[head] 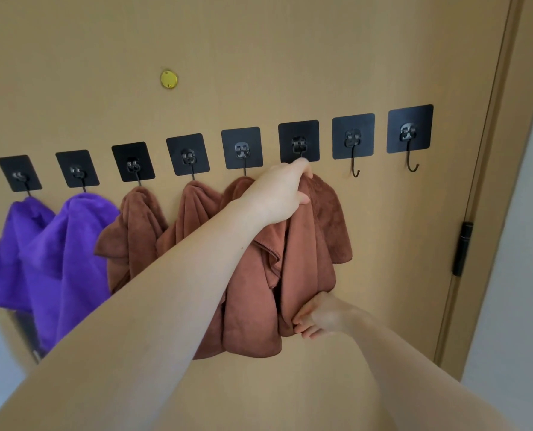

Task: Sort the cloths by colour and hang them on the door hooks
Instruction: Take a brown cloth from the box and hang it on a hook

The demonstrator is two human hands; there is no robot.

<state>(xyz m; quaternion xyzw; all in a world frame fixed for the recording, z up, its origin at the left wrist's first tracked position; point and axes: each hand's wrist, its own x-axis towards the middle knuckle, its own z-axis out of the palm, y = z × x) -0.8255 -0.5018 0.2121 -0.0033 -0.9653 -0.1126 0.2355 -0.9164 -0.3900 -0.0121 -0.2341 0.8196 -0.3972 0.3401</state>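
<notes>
A row of black adhesive hooks runs across the tan door point(259, 57). Two purple cloths point(50, 253) hang from the two leftmost hooks. Brown cloths point(134, 231) hang from the three hooks after those. My left hand point(277, 197) grips the top of another brown cloth point(308, 256) right under the sixth hook point(298, 141), whose tip is hidden by my fingers. My right hand point(316, 317) pinches that cloth's lower fold. The two rightmost hooks point(353, 150) are bare.
A round yellow peephole point(169, 79) sits above the hooks. The door frame point(489, 181) and a black hinge point(462, 248) are at the right, with a pale wall point(520, 275) beyond.
</notes>
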